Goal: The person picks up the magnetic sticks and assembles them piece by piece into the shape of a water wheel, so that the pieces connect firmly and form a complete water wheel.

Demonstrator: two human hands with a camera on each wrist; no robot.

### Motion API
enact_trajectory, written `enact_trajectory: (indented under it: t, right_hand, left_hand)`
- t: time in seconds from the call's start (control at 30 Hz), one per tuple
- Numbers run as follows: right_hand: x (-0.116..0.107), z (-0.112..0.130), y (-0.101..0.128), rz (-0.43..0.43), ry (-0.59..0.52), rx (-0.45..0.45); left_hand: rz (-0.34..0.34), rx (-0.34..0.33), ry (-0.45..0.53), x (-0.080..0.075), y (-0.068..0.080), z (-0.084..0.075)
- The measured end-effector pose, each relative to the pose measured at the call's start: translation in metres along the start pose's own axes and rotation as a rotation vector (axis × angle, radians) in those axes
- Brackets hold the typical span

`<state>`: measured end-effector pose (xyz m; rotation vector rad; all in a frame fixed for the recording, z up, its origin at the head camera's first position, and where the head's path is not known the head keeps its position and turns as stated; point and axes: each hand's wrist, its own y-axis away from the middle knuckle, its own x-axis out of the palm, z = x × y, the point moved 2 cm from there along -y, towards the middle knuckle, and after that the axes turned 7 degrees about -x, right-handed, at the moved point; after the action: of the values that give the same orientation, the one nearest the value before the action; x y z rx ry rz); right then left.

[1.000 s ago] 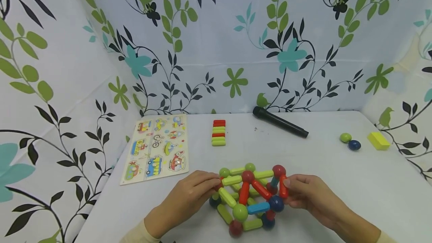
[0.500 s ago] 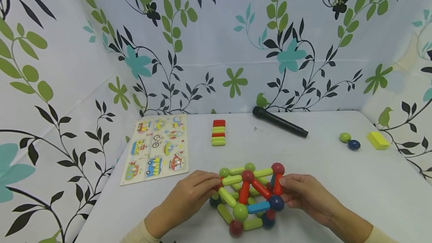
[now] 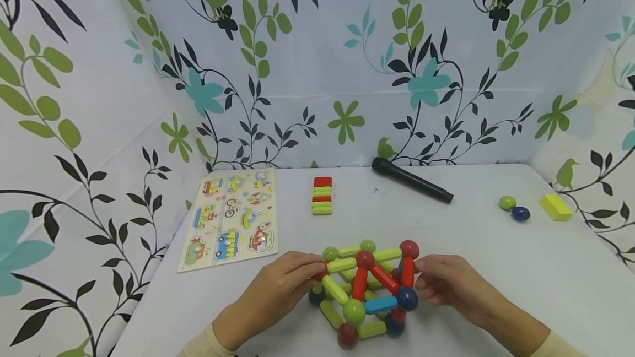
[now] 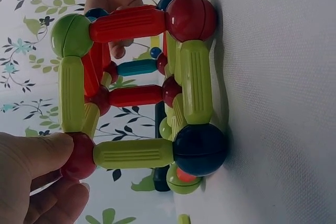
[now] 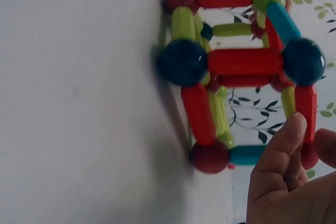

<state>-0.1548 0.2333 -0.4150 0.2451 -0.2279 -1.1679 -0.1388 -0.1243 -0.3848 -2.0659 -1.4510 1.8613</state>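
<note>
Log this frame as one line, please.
left hand: pinches red ball | right hand: fingers on red rod | magnetic rod-and-ball frame: on table

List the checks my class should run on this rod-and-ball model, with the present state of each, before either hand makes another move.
1. Model stands on the table: ok. The rod-and-ball model rests on the white table on its bottom balls.
2. Left side steadied: ok. The left hand pinches a red ball at an upper corner.
3. Right side steadied: ok. The right hand touches the upright red rod.
4. Joints seated: cannot tell for the far side; those in the wrist views look joined.
5. Spare rods at hand: ok. A stack of rods lies behind the model.
6. Spare balls at hand: ok. A green ball and a blue ball lie far right.
</note>
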Motion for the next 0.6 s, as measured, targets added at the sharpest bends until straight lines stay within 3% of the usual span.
enact_trajectory:
  t: [0.1,0.2,0.3,0.43,0.5,0.6]
  right_hand:
    - [-0.006,-0.001,-0.002,-0.069,0.045,-0.008]
    - [-0.007,-0.002,-0.003,-0.170,0.103,-0.016]
    - [-0.001,0.000,-0.003,-0.209,0.171,-0.048]
    - [0.012,0.004,-0.001,-0.154,0.259,-0.134]
    - [0.019,0.004,0.000,-0.145,0.300,-0.169]
    - [0.025,0.004,0.001,-0.158,0.361,-0.198]
  left_hand:
    - [-0.011,-0.001,0.008,0.000,0.002,0.000]
    - [0.015,-0.099,0.041,0.001,0.004,0.000]
    - [0.109,-0.370,0.124,0.003,0.007,0.001]
    - [0.253,-0.766,0.315,0.005,0.010,0.003]
    - [0.302,-0.875,0.411,0.007,0.010,0.004]
    - [0.363,-0.946,0.517,0.010,0.011,0.007]
